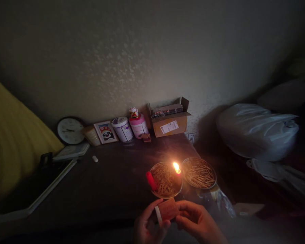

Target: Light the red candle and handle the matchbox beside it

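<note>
Both hands meet at the bottom centre over a small red matchbox [168,209]. My left hand [147,226] grips its left end, where a white inner edge shows, and my right hand [199,222] pinches its right end. Just beyond the box a lit candle flame [176,167] burns between two round dishes. The left dish [165,180] holds a heap of matchsticks with a red lighter [151,180] leaning on its rim. The right dish [199,173] is full of pale sticks.
A dark table [112,183] runs back to a wall lined with a clock [70,130], a framed panda picture [106,131], two tubs [130,128] and an open cardboard box [169,118]. A white plastic bag [256,130] lies right; a yellow cushion [12,142] left.
</note>
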Demonstrator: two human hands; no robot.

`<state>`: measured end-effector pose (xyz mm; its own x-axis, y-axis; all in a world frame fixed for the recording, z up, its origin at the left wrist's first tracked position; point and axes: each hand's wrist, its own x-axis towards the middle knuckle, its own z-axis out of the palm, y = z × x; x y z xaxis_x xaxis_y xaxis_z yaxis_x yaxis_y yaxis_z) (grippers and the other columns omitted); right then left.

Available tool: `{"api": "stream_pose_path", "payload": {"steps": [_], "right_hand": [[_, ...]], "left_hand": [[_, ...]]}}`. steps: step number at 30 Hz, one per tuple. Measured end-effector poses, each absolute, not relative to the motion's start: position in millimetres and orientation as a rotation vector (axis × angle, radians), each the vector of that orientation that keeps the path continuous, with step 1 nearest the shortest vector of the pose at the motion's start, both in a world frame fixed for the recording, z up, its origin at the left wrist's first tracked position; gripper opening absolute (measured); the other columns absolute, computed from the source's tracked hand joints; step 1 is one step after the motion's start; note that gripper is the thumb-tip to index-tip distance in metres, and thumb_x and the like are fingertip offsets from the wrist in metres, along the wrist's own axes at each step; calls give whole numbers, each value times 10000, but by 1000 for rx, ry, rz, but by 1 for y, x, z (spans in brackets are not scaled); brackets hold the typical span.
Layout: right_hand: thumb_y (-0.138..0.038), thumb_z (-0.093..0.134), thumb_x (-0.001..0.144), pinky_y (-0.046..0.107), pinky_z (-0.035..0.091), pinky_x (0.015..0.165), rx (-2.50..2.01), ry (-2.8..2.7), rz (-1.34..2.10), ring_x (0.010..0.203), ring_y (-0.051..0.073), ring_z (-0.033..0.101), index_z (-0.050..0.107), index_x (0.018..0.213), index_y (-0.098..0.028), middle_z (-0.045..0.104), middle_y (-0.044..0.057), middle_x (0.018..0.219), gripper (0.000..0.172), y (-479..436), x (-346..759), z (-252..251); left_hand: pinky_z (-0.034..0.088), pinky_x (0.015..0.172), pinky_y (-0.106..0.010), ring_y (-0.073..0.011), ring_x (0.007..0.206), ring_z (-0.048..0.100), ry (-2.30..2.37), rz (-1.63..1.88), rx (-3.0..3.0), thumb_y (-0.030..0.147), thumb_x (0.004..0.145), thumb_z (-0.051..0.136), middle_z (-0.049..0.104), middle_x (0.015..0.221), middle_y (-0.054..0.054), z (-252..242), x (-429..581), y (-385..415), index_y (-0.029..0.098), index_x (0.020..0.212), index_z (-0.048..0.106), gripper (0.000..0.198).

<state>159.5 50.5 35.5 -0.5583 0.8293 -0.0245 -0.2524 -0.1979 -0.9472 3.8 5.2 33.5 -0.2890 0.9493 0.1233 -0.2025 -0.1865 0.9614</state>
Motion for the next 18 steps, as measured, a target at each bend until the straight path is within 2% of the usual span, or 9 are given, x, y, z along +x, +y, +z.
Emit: {"api": "stream_pose_path", "payload": {"steps": [3,6,8,10,12,15,17,18], "right_hand": [[-368,754,729,327,546,823,-774,-1303,1761,891,210,683,726,887,-182,661,94,1135,246,49,160,32],[-393,718,750,327,546,804,-898,-1434,1554,954,235,659,705,828,-161,563,127,1252,245,47,160,31],[-395,671,785,310,540,770,-1003,-1541,1441,893,220,661,690,800,-154,630,124,1119,242,47,159,34],[-408,633,807,276,526,690,-1112,-1569,1400,757,189,653,672,752,-153,681,78,855,264,47,159,35],[-435,605,818,240,485,587,-1203,-1530,1401,616,154,607,655,699,-155,645,26,642,309,49,159,34],[-494,584,811,221,414,495,-1258,-1437,1419,501,119,529,642,653,-149,602,-2,540,384,51,159,31],[-530,592,787,219,386,470,-1238,-1388,1454,476,113,506,647,665,-138,588,-6,524,415,52,159,29],[-542,595,778,219,378,464,-1229,-1371,1470,470,111,499,649,669,-133,578,-9,516,426,52,160,29]], "left_hand": [[592,637,-299,-249,681,755,1117,1598,934,372,611,831,822,786,-100,29,2,9,161,945,757,401],[499,455,-208,-152,461,667,1030,1393,829,485,685,754,755,559,-72,25,0,14,99,860,763,424],[439,383,-201,-139,385,620,1012,1225,750,591,727,659,695,470,-61,24,0,15,69,773,758,533],[445,366,-235,-175,378,633,1056,1134,670,658,744,581,681,446,-72,23,1,15,68,695,742,613],[482,388,-268,-202,403,659,1090,1137,644,670,765,540,708,484,-84,20,2,15,78,705,728,623],[532,462,-270,-204,522,708,1037,1344,754,528,736,692,793,724,-107,9,6,14,115,939,695,460],[584,603,-292,-229,712,746,978,1533,871,392,679,795,802,938,-118,-2,9,14,177,1117,630,515],[594,704,-322,-254,828,747,965,1588,913,369,670,806,790,1015,-123,-7,9,14,196,1148,620,541]]}}
